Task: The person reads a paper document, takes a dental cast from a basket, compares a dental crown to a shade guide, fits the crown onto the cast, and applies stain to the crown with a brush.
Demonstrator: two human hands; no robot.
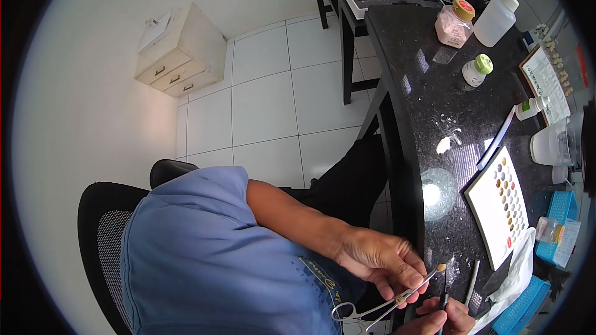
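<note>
A scissor-handled metal clamp [424,283], like a hemostat, is pinched in my left hand [379,260]. Its finger loops point back towards my body, and a tan band [399,300] is wrapped around its middle. At the tip of the clamp sits a small yellowish, tooth-like piece [441,267]. My right hand [447,317], partly cut off by the lower edge, grips a thin tool [444,298] with a dark handle. The tool's slim tip rises close beside the small piece; whether they touch is unclear.
On the black table [403,56] lie a white palette [490,211] with several coloured wells, a pale pen-like tool [496,139] and white powder smears. Behind stand a pink-filled jar [454,28], a squeeze bottle [495,22], a green-capped bottle [475,74] and blue baskets [521,307].
</note>
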